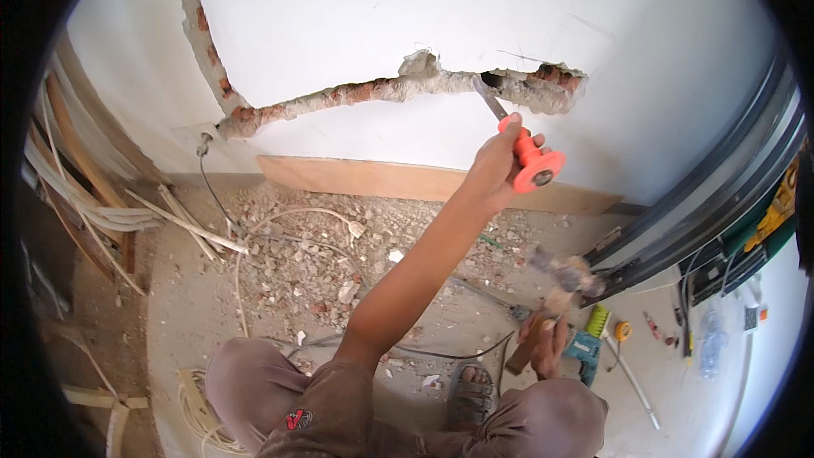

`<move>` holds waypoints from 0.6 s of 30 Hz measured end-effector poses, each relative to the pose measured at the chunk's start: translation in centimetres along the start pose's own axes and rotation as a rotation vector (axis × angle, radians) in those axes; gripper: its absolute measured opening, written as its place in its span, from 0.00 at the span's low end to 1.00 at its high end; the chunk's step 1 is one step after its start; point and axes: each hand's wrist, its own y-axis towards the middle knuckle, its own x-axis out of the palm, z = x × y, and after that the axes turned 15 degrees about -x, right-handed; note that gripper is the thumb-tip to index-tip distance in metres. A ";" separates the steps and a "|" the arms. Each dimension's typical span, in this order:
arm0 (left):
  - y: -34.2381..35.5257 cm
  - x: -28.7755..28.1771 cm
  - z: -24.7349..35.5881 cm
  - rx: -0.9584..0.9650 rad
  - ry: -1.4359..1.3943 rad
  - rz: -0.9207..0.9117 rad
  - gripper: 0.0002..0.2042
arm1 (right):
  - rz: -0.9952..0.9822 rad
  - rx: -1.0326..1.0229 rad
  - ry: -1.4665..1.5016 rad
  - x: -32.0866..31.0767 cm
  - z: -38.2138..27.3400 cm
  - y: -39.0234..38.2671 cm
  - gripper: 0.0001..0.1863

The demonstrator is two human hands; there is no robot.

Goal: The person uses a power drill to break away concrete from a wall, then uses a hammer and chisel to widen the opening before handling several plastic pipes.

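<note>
Chisel (pixel 527 149) is up at the wall (pixel 339 17), tip at the right-hand part of the chased groove (pixel 365 93), right by a dark hole. Steel blade, orange grip with a wide guard at the butt end. Should handle stiff, fairly heavy for its length, and tough; the grip looks like rubber or plastic, so decent hold unless dusty. Best hold is mid-grip, between the two flanges, fingers clear of the struck end.

Left hand (pixel 498 168) has exactly that: fingers wrapped round the orange grip, thumb up at the blade end. Left arm reaches up and right across the rubble (pixel 339 288), elbow a bit bent. Chisel slants, tip up-left, butt down-right.

Hammer (pixel 557 301) is in the right hand (pixel 549 349), fingers closed on the wooden handle, low beside the right knee (pixel 555 416). Head is up, well apart from the chisel butt. Head is motion-blurred, so can't call its exact shape. I'd expect it head-heavy, handle rigid; hold low on the wood for swing, higher for control. Right forearm mostly hidden by the knee.

Teal power tool (pixel 585 352) lies on the floor just beyond the right hand.
</note>
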 end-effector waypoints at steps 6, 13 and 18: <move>3.0 1.1 -2.2 0.099 0.155 0.335 0.17 | 0.217 -0.034 0.361 3.9 2.3 4.1 0.23; 6.3 1.5 -2.4 0.293 0.363 0.488 0.15 | 0.243 0.021 0.418 2.7 1.9 5.5 0.19; 8.3 2.0 -2.9 0.336 0.338 0.481 0.14 | 0.335 -0.129 0.524 0.4 1.8 8.3 0.18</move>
